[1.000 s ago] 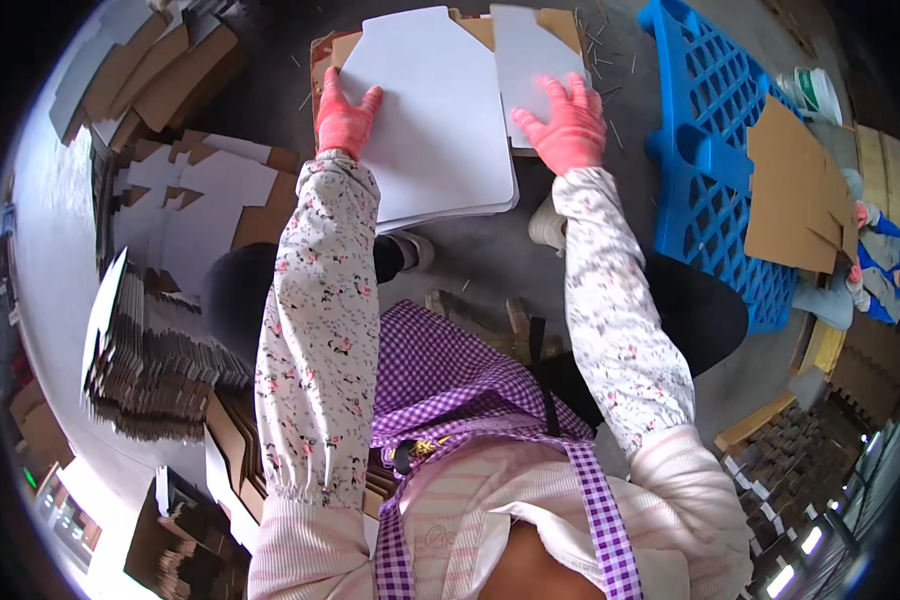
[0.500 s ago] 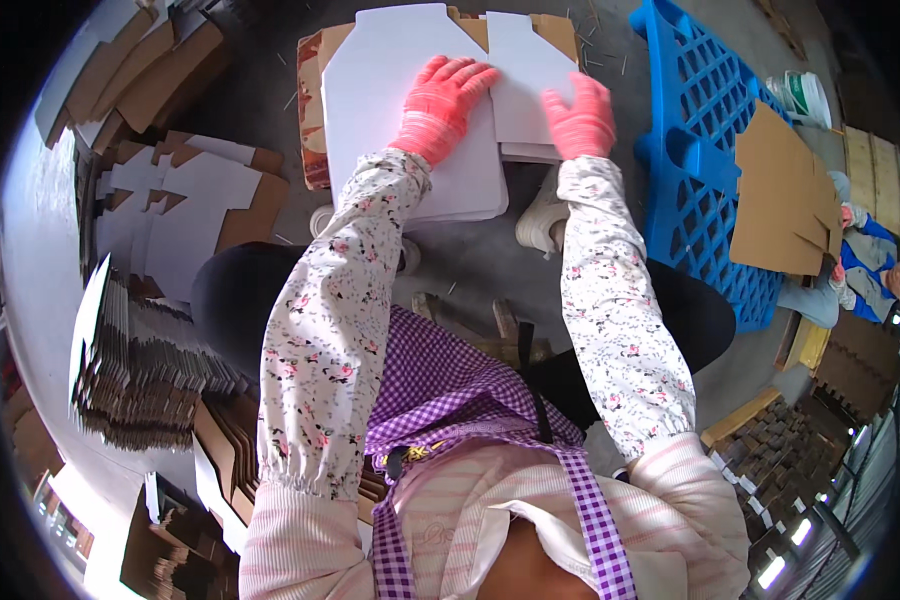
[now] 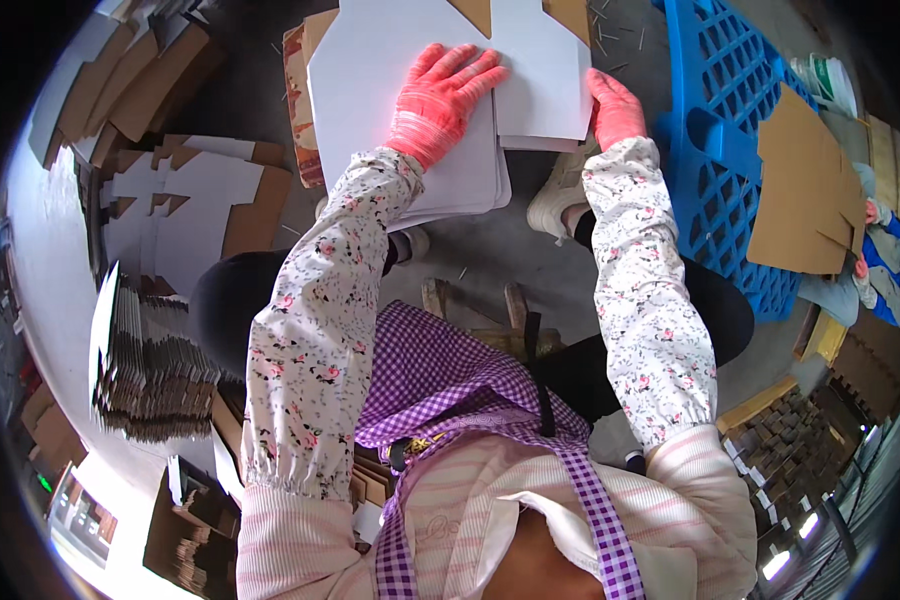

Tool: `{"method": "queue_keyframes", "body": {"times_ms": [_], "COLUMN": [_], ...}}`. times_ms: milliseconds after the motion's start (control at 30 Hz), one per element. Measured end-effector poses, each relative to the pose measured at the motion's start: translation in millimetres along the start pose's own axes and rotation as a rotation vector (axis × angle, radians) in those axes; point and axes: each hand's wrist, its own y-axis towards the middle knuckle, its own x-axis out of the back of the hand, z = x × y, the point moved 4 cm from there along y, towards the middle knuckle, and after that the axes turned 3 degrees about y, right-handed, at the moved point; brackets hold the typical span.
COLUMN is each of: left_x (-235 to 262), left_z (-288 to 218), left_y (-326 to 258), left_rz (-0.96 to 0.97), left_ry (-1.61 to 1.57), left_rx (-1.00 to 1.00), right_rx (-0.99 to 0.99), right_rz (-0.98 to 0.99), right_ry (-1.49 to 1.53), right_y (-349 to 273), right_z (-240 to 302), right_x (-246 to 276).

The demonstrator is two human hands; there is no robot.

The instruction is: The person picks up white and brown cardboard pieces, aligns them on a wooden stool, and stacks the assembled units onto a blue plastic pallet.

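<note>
Left hand (image 3: 442, 102), grip spread on large white sheet (image 3: 357, 100), right hand (image 3: 618, 110) at edge of small sheet (image 3: 542, 85), its grip unclear

Left hand (image 3: 443, 103): palm down, fingers spread, angled forward-right. Right hand (image 3: 617, 108): fingers close together, tipped forward-left. Left forearm (image 3: 315, 325) slants inward; right forearm (image 3: 655, 300) extends forward.

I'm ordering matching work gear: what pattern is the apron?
The apron is purple-and-white checked, seen best in the head view.
</note>
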Motion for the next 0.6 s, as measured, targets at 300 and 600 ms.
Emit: {"method": "queue_keyframes", "body": {"times_ms": [300,600], "left_x": [-6,-5], "left_z": [8,8], "left_y": [-4,-5], "left_rz": [-0.004,-0.036], "left_ry": [0.036,-0.030], "left_rx": [0.020,0.027], "right_rx": [0.432,0.136], "right_rz": [-0.083,0.065], "right_ry": [-1.094,-0.323], "right_y": [-14,2], "right_z": [28,18], "right_x": [-39,-18]}}
